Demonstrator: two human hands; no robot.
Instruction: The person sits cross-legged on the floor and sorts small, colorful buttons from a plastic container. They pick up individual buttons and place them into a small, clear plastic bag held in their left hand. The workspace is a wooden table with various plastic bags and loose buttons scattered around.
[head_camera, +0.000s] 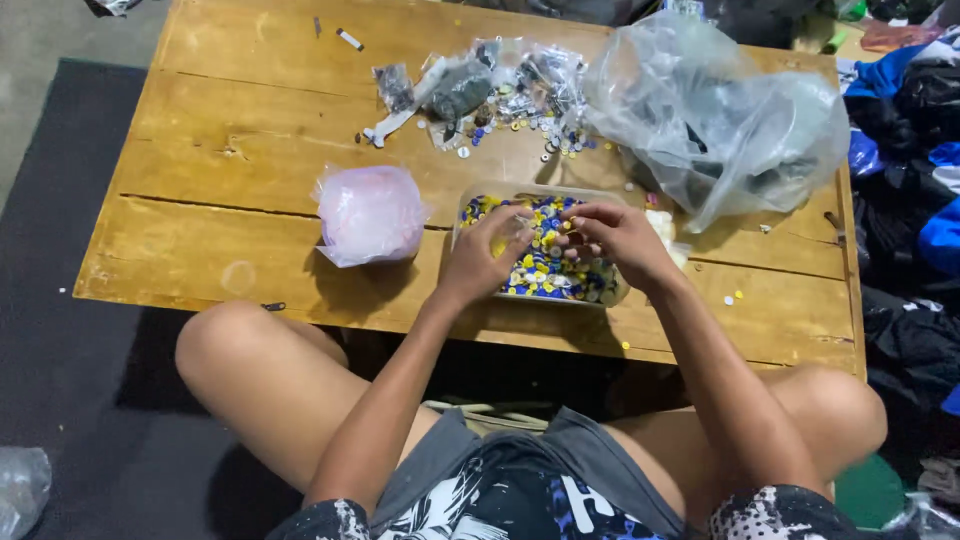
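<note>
A clear plastic tub (468, 205) full of small yellow, blue and white round pieces stands near the front edge of a low wooden table (230, 220). My left hand (482, 255) hovers over the tub's left side, fingers pinched on a small clear plastic bag. My right hand (620, 235) is over the tub's right side, fingertips curled together toward the left hand; whether it holds a piece is too small to tell.
A tied pink-tinted plastic bag (370, 213) sits left of the tub. A large crumpled clear bag (715, 120) lies at the back right. Small packets and loose pieces (500, 95) are scattered behind the tub. Dark clothing is piled right of the table.
</note>
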